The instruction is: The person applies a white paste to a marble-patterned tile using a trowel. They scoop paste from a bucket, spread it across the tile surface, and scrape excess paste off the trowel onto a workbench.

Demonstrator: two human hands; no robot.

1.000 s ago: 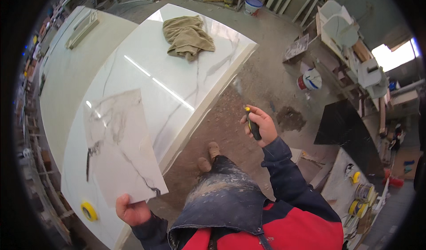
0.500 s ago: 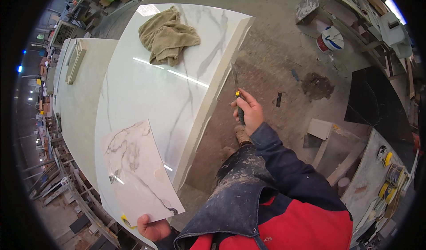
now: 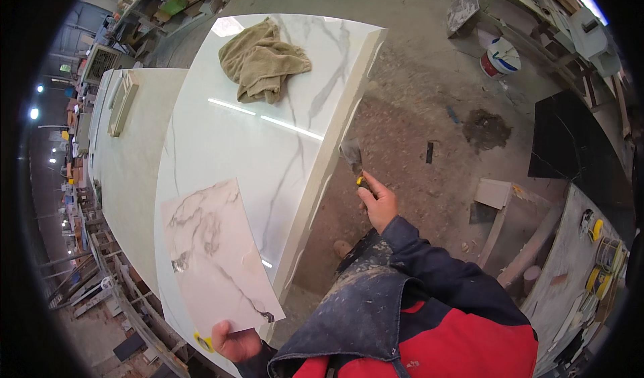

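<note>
Over the near end of the white marbled worktop (image 3: 228,143), a marbled tile (image 3: 221,260) lies in the grasp of the left hand (image 3: 236,343), whose thumb presses its near edge from above while the other fingers are mostly hidden beneath; whether the tile rests on the worktop I cannot tell. Just beside that hand, a yellow tape roll (image 3: 203,341) shows partly. To the right, the right hand (image 3: 380,207) has its fingers closed around the yellow-and-black handle of a scraper (image 3: 355,160), its blade pointing away from the body and reaching the worktop's pale long edge; contact there is unclear. Toward the far end, a crumpled tan cloth (image 3: 265,59) lies on the worktop. Beyond the right hand, a bucket (image 3: 500,59) stands on the floor (image 3: 402,110), well apart from a black slab (image 3: 573,136).
</note>
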